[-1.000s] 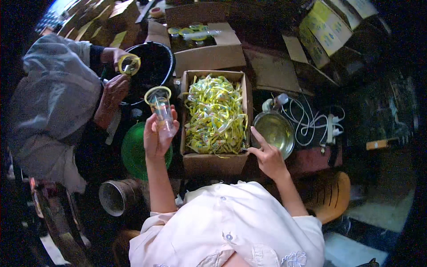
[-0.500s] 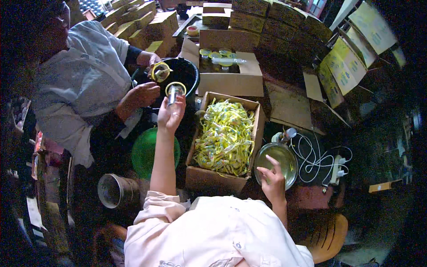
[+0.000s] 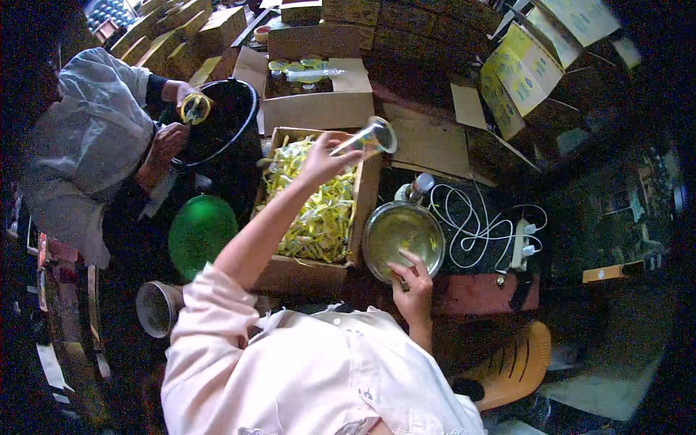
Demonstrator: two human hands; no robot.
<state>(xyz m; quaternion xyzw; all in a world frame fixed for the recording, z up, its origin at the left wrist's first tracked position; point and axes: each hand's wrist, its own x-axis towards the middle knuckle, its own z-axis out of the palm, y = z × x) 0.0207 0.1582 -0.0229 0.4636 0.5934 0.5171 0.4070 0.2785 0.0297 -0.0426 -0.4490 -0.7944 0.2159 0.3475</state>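
My left hand (image 3: pixel 326 158) is closed around a clear cylindrical jar (image 3: pixel 371 138), tilted with its wide end to the right. It is above the far right part of a cardboard box (image 3: pixel 368 199) heaped with yellow-and-white strips (image 3: pixel 312 217). My right hand (image 3: pixel 413 281) is over the near edge of a round dish (image 3: pixel 368 250) with a pale yellowish inside. Its thumb and forefinger are apart, with nothing visible between them. Whether it touches the dish I cannot tell.
At left, a co-worker's hands (image 3: pixel 171 138) hold a yellow-rimmed jar (image 3: pixel 194 108) by a black bucket (image 3: pixel 255 109). A green basin (image 3: pixel 203 235) stands nearer me. White cables (image 3: pixel 464 235) and a power strip (image 3: pixel 519 245) lie right of the dish. An open carton (image 3: pixel 315 112) stands beyond.
My left hand has carried the jar away from the co-worker, rightward over the box. My right hand has lowered slightly toward the dish's near edge. The whole view has shifted.
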